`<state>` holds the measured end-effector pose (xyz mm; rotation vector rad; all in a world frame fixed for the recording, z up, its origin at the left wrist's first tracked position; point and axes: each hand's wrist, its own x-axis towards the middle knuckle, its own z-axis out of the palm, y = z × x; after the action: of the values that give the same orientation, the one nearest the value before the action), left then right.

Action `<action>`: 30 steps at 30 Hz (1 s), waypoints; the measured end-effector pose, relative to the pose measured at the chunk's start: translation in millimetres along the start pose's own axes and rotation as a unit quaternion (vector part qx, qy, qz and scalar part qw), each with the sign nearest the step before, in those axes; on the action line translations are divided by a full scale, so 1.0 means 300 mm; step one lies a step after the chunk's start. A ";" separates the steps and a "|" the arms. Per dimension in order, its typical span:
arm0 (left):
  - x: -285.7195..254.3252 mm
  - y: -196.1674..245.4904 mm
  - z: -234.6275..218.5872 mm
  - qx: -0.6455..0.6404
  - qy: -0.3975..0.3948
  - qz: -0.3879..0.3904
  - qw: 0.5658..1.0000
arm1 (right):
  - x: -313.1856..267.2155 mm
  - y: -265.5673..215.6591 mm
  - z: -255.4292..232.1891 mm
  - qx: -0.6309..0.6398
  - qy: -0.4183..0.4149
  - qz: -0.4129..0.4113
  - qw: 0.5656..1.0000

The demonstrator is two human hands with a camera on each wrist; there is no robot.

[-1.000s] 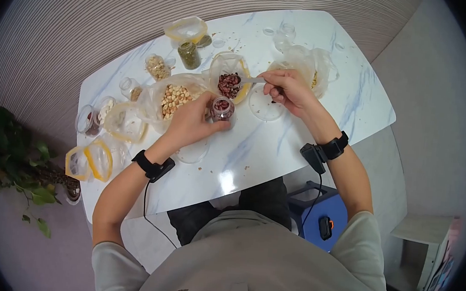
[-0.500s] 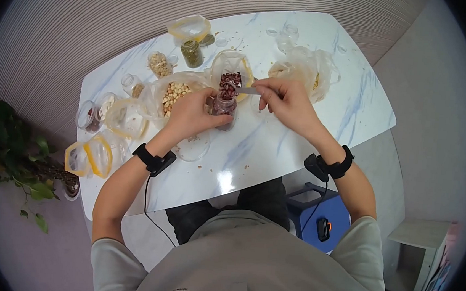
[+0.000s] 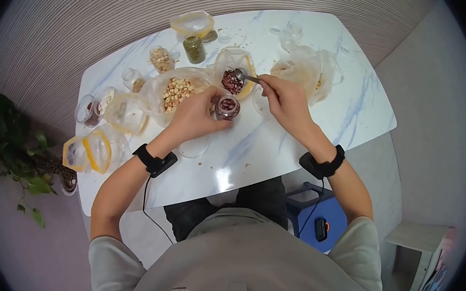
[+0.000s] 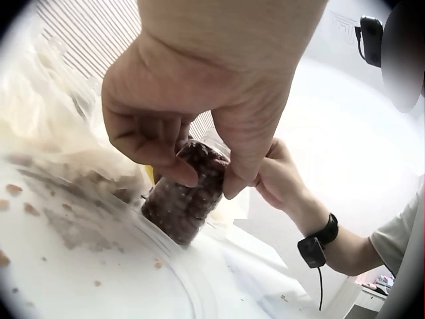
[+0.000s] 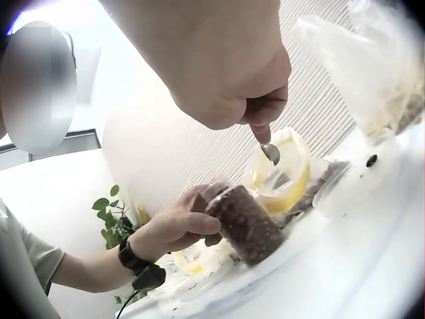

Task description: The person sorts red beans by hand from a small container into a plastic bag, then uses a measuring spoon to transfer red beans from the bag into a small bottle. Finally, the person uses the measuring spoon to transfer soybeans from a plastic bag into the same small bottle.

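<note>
My left hand [image 3: 196, 114] grips a small clear jar [image 3: 227, 109], nearly full of dark red beans, between thumb and fingers. In the left wrist view the jar [image 4: 186, 199] leans, its base close over the table. My right hand [image 3: 289, 101] pinches the handle of a metal spoon [image 3: 241, 75]. The spoon's bowl hangs over the mouth of a yellow-rimmed plastic bag [image 3: 230, 58], which holds more red beans [image 3: 231, 84]. In the right wrist view the spoon bowl [image 5: 270, 154] shows beside the bag's yellow rim [image 5: 302, 179].
Left of the jar lies an open bag of pale nuts or seeds [image 3: 177, 93]. Behind stand a jar of green contents [image 3: 194, 50] and a jar of pale nuts [image 3: 162, 60]. A crumpled clear bag [image 3: 309, 69] lies at the right; crumbs dot the white table [image 3: 277, 149].
Half a second ago the spoon, carrying beans, was at the tilted jar's mouth. Now it is back over the bean bag, and the jar's mouth faces up.
</note>
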<state>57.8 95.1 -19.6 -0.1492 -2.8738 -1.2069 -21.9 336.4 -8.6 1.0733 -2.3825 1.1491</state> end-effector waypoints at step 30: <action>-0.037 -0.037 -0.012 -0.032 -0.060 0.024 0.997 | -0.032 0.158 -0.039 -0.154 -0.124 -0.007 0.980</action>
<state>67.6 83.8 -25.5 -0.2993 -2.9134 -1.3264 -50.5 369.2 -32.4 1.1767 -2.6226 0.6395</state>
